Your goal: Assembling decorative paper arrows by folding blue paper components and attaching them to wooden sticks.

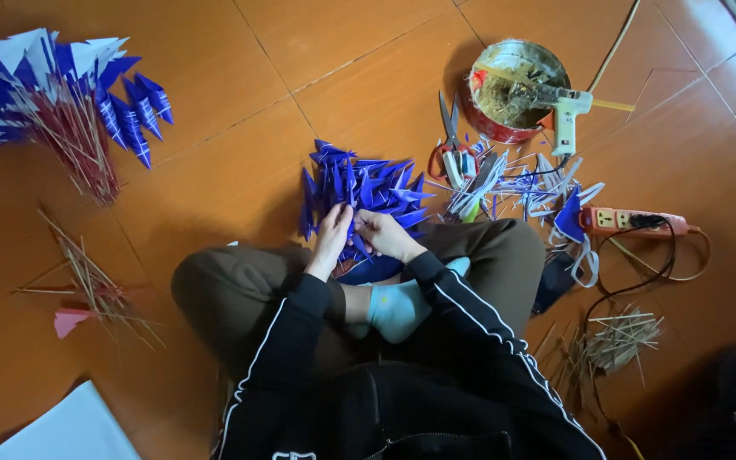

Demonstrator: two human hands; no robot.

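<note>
A blue folded paper piece (358, 243) is pinched by both the left hand (332, 232) and right hand (388, 235) beside the blue pile (359, 183); a careless tug could tear it.

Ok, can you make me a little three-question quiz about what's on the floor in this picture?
1. True or false: both hands touch the pile of folded blue paper pieces.
2. What rests across the round red tin? A) white glue gun B) hammer C) brush
3. Fill in: the orange-handled scissors lie to the ___ of the tin in the picture.

Key: 1 true; 2 A; 3 left
</note>
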